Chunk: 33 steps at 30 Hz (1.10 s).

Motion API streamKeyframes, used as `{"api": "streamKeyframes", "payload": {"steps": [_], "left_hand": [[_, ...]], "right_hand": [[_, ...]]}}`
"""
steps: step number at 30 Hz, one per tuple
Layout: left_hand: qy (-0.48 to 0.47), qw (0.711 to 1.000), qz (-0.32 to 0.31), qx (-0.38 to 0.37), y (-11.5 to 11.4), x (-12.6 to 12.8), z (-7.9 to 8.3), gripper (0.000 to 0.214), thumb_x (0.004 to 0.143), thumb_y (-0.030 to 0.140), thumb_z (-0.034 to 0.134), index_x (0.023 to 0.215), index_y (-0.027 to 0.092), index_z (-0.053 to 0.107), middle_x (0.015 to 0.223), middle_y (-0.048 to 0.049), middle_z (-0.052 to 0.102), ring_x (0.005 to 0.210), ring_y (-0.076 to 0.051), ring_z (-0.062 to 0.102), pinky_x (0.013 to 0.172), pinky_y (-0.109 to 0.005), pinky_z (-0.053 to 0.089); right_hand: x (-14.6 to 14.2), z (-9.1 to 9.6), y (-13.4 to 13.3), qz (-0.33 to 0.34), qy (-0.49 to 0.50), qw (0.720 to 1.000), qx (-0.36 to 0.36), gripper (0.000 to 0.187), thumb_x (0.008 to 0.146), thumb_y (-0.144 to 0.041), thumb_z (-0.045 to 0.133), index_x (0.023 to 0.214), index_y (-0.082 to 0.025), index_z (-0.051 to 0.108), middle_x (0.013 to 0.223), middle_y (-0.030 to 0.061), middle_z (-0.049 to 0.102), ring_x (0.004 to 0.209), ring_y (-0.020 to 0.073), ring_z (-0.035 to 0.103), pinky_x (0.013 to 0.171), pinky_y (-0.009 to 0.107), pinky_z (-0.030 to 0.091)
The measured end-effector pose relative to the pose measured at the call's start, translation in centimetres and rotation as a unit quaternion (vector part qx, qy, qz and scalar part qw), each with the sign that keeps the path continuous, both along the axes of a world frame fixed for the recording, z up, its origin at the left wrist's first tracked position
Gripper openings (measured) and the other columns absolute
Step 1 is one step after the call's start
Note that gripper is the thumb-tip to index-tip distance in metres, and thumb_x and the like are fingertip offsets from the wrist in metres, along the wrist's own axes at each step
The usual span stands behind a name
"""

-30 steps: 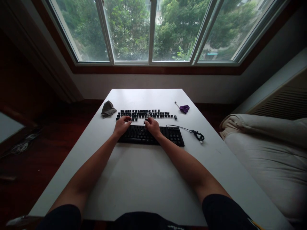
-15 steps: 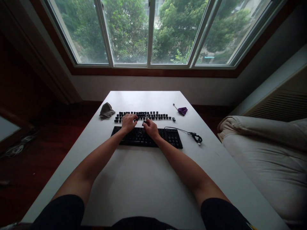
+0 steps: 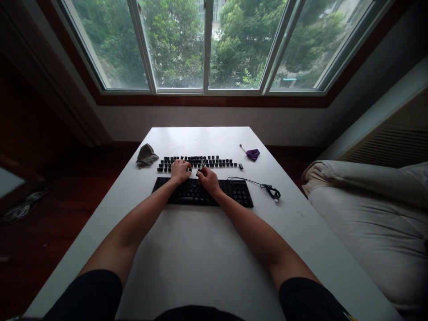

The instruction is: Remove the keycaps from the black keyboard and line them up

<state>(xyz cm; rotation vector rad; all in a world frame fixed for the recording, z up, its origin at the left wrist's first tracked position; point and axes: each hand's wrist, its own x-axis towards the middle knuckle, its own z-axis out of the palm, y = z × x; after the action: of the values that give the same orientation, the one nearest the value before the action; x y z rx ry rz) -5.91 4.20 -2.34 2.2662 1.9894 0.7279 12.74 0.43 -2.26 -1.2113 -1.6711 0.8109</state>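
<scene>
A black keyboard [image 3: 234, 192] lies across the middle of the white table [image 3: 200, 267]. Just beyond it, loose black keycaps [image 3: 219, 162] are laid out in rows. My left hand [image 3: 179, 171] rests at the keyboard's far edge, its fingers curled down onto the near row of keycaps; what they pinch is too small to make out. My right hand [image 3: 208, 179] sits close beside it over the keyboard, fingers pinched on a thin pale wire tool [image 3: 202, 164] that sticks up toward the keycaps.
A crumpled grey cloth [image 3: 146, 155] lies left of the keycaps. A purple cloth with a small stick [image 3: 253, 154] lies to the right. The keyboard's cable [image 3: 269, 188] curls at its right end. A pale cushion [image 3: 368, 209] flanks the table's right side.
My left hand has moved right and slightly forward, onto the keycap rows and close to my right hand. My right hand has barely shifted. The view has tilted a little.
</scene>
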Motion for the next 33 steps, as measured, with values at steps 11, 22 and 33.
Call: {"api": "streamKeyframes", "payload": {"steps": [11,22,33], "left_hand": [[0.022,1.0,0.014,-0.017,0.8,0.4,0.2,0.02,0.075,0.026,0.067,0.095,0.026,0.072,0.11,-0.0101,0.064,0.115,-0.034,0.045,0.096,-0.048,0.037],[0.015,1.0,0.02,-0.017,0.6,0.4,0.2,0.02,0.075,0.028,0.069,0.094,0.026,0.071,0.108,-0.0097,0.064,0.113,-0.034,0.046,0.094,-0.047,0.037],[-0.028,0.999,0.043,0.0,-1.4,0.2,0.4,0.016,0.084,0.029,0.062,0.097,0.026,0.071,0.109,-0.0089,0.064,0.11,-0.031,0.049,0.095,-0.045,0.04]], "right_hand": [[0.0,0.0,-0.1,0.003,0.0,1.0,-0.003,0.023,0.086,-0.045,0.053,0.084,-0.023,0.059,0.066,-0.0016,0.064,0.063,0.0175,0.062,0.065,0.028,0.048],[0.1,0.0,-0.1,0.002,0.001,1.0,-0.004,0.022,0.086,-0.045,0.054,0.083,-0.023,0.058,0.066,-0.0017,0.065,0.064,0.0178,0.063,0.065,0.027,0.048],[0.1,0.1,-0.1,0.011,0.007,1.0,-0.004,0.023,0.086,-0.045,0.053,0.083,-0.023,0.058,0.068,-0.0011,0.066,0.066,0.0178,0.064,0.066,0.028,0.048]]}}
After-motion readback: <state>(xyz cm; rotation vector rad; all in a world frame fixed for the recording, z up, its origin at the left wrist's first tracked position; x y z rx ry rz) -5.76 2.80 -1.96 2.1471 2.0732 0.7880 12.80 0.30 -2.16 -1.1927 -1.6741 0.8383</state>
